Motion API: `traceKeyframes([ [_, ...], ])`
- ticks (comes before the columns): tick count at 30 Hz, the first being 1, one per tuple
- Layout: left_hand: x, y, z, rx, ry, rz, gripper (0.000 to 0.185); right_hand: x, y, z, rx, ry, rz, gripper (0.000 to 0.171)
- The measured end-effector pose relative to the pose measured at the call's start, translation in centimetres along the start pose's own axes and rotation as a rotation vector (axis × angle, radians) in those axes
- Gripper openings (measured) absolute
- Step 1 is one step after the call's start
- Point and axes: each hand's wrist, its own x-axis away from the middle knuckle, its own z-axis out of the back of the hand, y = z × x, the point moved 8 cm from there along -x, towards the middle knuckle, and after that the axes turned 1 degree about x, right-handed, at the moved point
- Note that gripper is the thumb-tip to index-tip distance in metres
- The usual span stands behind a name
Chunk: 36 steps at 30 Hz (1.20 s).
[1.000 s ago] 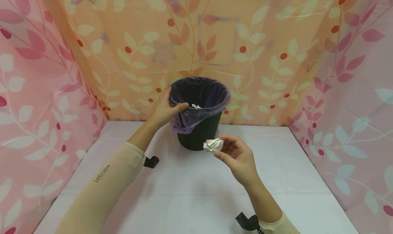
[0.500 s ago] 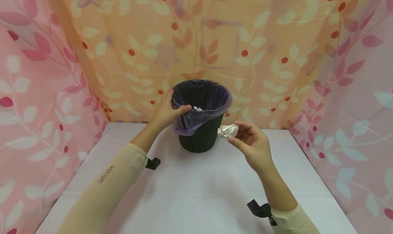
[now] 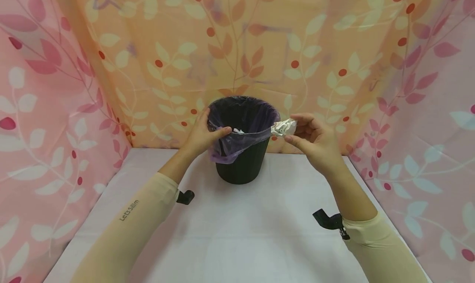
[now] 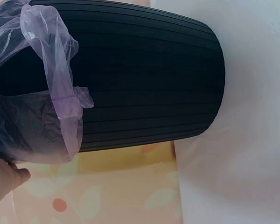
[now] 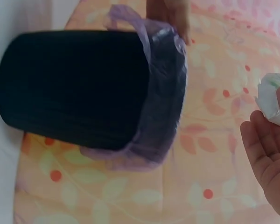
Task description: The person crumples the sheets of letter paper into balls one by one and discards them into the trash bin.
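A black trash can (image 3: 241, 167) stands upright on the white table, lined with a translucent purple bag (image 3: 228, 145) folded over its rim. My left hand (image 3: 202, 134) holds the can's left rim, thumb at the front edge over the bag; in the left wrist view only part of that hand shows. My right hand (image 3: 320, 142) pinches a crumpled ball of white paper (image 3: 283, 127) between thumb and fingers, at the right of the rim. In the right wrist view the paper ball (image 5: 270, 100) is apart from the can. Inside the can some white crumpled paper (image 3: 238, 131) shows.
Floral cloth walls, an orange one (image 3: 167, 39) behind and pink ones (image 3: 37, 130) at the sides, enclose the white tabletop (image 3: 230, 233). Black camera mounts (image 3: 328, 220) stick out from both wrists.
My right hand has risen and moved right and away from me with the paper ball, from in front of the can to beside its rim. The left hand keeps its hold.
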Motion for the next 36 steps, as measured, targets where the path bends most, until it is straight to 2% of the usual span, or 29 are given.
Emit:
traceKeyframes([
  [12, 0.1, -0.1, 0.1, -0.002, 0.000, 0.012, 0.123, -5.3, -1.5, 0.7, 0.155, -0.069, 0.022, 0.050],
  [23, 0.0, -0.2, -0.1, -0.005, 0.000, 0.002, 0.123, -10.3, -2.2, -0.4, 0.354, -0.199, 0.035, 0.048],
  [29, 0.1, -0.2, -0.3, -0.009, -0.003, -0.004, 0.123, -12.7, -1.8, -1.0, 0.396, -0.264, -0.030, 0.050],
  [36, 0.2, 0.0, -0.2, 0.004, 0.006, -0.015, 0.121, -15.1, -0.3, -2.0, 0.524, -0.327, -0.019, 0.046],
])
